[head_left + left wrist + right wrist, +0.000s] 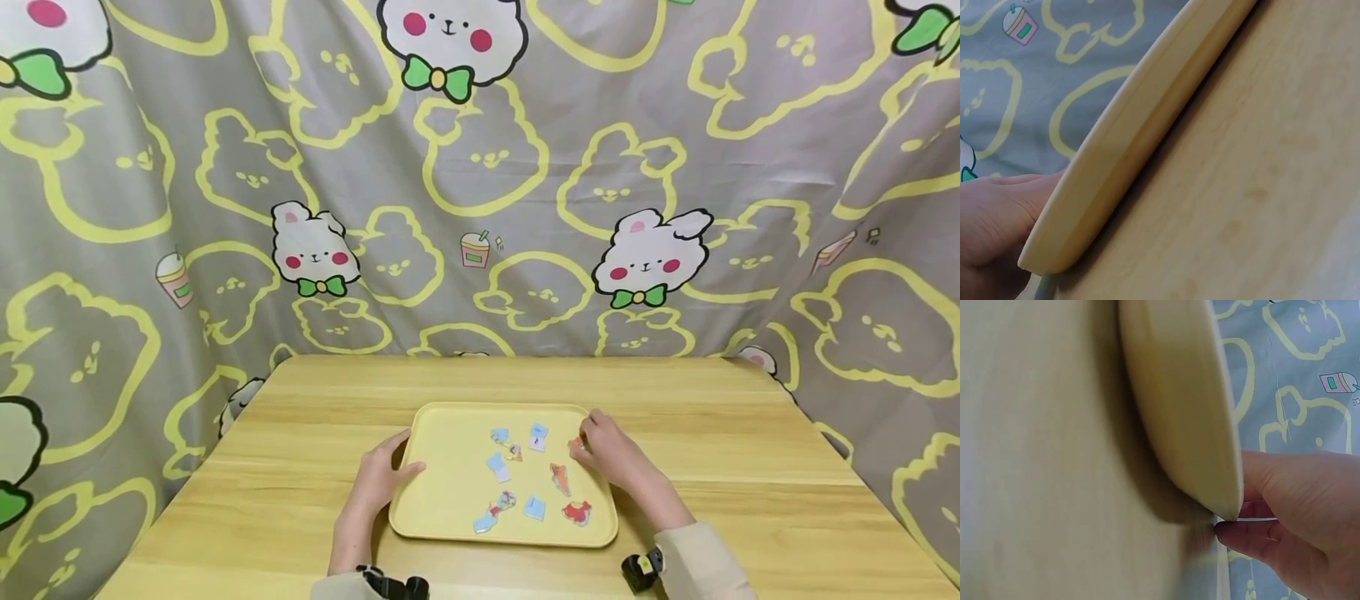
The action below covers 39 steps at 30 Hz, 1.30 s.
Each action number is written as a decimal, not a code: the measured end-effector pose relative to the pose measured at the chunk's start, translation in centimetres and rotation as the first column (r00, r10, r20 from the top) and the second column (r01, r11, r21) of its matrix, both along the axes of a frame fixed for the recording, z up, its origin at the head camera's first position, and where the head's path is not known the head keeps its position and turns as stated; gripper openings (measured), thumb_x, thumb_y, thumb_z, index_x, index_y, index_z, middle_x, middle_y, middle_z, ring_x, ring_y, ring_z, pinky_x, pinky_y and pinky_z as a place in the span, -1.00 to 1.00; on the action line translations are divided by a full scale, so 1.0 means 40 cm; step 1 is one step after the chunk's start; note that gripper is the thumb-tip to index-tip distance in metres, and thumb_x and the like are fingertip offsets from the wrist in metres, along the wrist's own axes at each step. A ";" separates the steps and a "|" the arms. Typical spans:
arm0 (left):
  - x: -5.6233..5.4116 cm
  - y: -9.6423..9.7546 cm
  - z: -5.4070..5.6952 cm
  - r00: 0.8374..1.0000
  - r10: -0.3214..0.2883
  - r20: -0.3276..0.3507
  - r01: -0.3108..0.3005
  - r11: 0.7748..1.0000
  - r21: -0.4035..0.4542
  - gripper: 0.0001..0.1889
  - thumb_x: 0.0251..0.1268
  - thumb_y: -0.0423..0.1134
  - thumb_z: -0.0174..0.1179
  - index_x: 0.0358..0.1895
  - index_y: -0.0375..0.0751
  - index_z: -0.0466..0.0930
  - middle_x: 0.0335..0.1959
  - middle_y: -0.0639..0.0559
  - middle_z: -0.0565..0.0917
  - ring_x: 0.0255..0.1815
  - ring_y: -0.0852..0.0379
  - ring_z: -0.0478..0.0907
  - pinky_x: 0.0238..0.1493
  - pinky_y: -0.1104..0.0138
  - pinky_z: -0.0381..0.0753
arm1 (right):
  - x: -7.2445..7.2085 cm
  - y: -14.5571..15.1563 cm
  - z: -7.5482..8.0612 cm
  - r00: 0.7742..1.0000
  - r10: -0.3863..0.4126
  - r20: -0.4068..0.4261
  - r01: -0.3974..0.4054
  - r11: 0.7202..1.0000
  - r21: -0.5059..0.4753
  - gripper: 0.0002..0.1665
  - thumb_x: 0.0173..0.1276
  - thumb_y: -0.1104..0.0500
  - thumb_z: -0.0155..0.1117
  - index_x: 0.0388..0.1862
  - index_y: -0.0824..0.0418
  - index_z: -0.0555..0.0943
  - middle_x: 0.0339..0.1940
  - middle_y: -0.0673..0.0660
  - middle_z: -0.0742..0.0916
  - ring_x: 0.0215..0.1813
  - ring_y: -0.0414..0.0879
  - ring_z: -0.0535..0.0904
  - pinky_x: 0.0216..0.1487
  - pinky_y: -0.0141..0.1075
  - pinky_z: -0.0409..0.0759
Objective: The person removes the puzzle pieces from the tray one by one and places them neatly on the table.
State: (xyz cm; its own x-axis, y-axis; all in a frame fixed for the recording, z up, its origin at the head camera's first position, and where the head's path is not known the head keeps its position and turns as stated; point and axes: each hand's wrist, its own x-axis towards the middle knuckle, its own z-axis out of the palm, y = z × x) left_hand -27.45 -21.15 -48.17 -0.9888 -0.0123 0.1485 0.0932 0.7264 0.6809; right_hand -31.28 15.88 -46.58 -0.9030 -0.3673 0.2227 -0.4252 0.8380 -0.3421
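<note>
A shallow yellow tray [442, 467] lies on the wooden table, with several small jigsaw puzzle pieces spread over it. My left hand [380, 477] grips the tray's left rim, thumb over the inside edge. On the opposite side, my right hand [611, 450] holds the right rim near the far corner. Close to the right thumb is an orange piece [575, 444], partly covered by the hand. Blue pieces [535, 507] and a red piece [577, 512] lie toward the near side. Both wrist views show the tray's outer wall, with the left hand [997, 219] and right hand [1300, 519] at its rim.
The wooden table [720, 442] extends around the tray on all sides. Behind it hangs a grey curtain [420, 275] printed with yellow outlines and white cartoon animals. Each wrist wears a small black camera, such as the right one [641, 572].
</note>
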 end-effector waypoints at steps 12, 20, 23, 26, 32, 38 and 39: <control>-0.004 0.002 0.002 1.000 0.009 -0.007 -0.009 1.000 0.005 -0.34 0.18 -0.22 0.38 0.36 -0.31 0.40 0.31 -0.35 0.49 0.36 -0.35 0.40 0.37 -0.12 0.42 | -0.004 0.003 0.006 0.989 -0.022 -0.148 0.030 0.998 0.056 -0.75 0.21 0.12 0.40 -0.39 0.32 0.62 -0.40 0.07 0.56 -0.32 -0.08 0.45 -0.35 -0.27 0.42; 0.001 -0.001 -0.003 1.000 0.011 0.009 -0.011 1.000 0.024 -0.33 0.18 -0.19 0.38 0.36 -0.28 0.40 0.33 -0.35 0.48 0.36 -0.36 0.38 0.36 -0.13 0.42 | -0.016 0.007 -0.004 0.982 0.003 -0.186 -0.015 0.998 -0.063 -0.77 0.10 0.16 0.48 -0.35 0.28 0.67 -0.30 0.08 0.65 -0.16 -0.01 0.55 -0.18 -0.10 0.52; 0.002 -0.004 -0.005 1.000 0.014 -0.001 -0.014 1.000 0.018 -0.33 0.17 -0.19 0.39 0.35 -0.28 0.41 0.31 -0.35 0.50 0.35 -0.36 0.40 0.35 -0.13 0.44 | -0.019 0.005 -0.006 0.983 0.019 -0.181 -0.041 0.992 -0.119 -0.75 0.08 0.18 0.50 -0.30 0.28 0.67 -0.27 0.07 0.65 -0.13 -0.01 0.55 -0.13 -0.06 0.53; 0.003 -0.005 -0.006 1.000 0.015 -0.003 -0.015 1.000 0.015 -0.33 0.17 -0.18 0.39 0.35 -0.28 0.41 0.31 -0.35 0.50 0.34 -0.36 0.41 0.35 -0.13 0.44 | -0.020 0.004 -0.005 0.983 0.039 -0.180 -0.070 0.983 -0.172 -0.72 0.07 0.20 0.52 -0.26 0.27 0.67 -0.26 0.04 0.64 -0.16 -0.05 0.52 -0.15 -0.18 0.48; 0.005 -0.008 -0.009 1.000 0.015 0.007 -0.015 1.000 0.021 -0.33 0.17 -0.16 0.39 0.35 -0.27 0.41 0.31 -0.34 0.50 0.35 -0.36 0.40 0.35 -0.13 0.43 | -0.016 0.006 0.001 0.988 0.063 -0.143 -0.100 0.957 -0.270 -0.67 0.09 0.17 0.53 -0.17 0.26 0.67 -0.23 0.01 0.65 -0.20 -0.11 0.48 -0.25 -0.39 0.46; 0.005 -0.008 -0.012 1.000 0.014 0.009 -0.014 0.999 0.030 -0.33 0.17 -0.15 0.39 0.36 -0.26 0.41 0.31 -0.35 0.49 0.35 -0.36 0.40 0.35 -0.14 0.43 | -0.013 0.009 0.009 0.994 0.066 -0.088 -0.096 0.907 -0.409 -0.62 0.12 0.15 0.52 -0.10 0.24 0.68 -0.17 0.08 0.68 -0.21 -0.14 0.47 -0.36 -0.43 0.46; 0.005 -0.008 -0.012 1.000 0.014 0.010 -0.014 0.999 0.033 -0.32 0.17 -0.15 0.39 0.36 -0.26 0.41 0.32 -0.35 0.49 0.35 -0.37 0.40 0.35 -0.15 0.43 | -0.012 0.010 0.011 0.994 0.067 -0.082 -0.096 0.898 -0.429 -0.62 0.12 0.14 0.52 -0.09 0.24 0.68 -0.16 0.10 0.68 -0.21 -0.14 0.47 -0.38 -0.44 0.44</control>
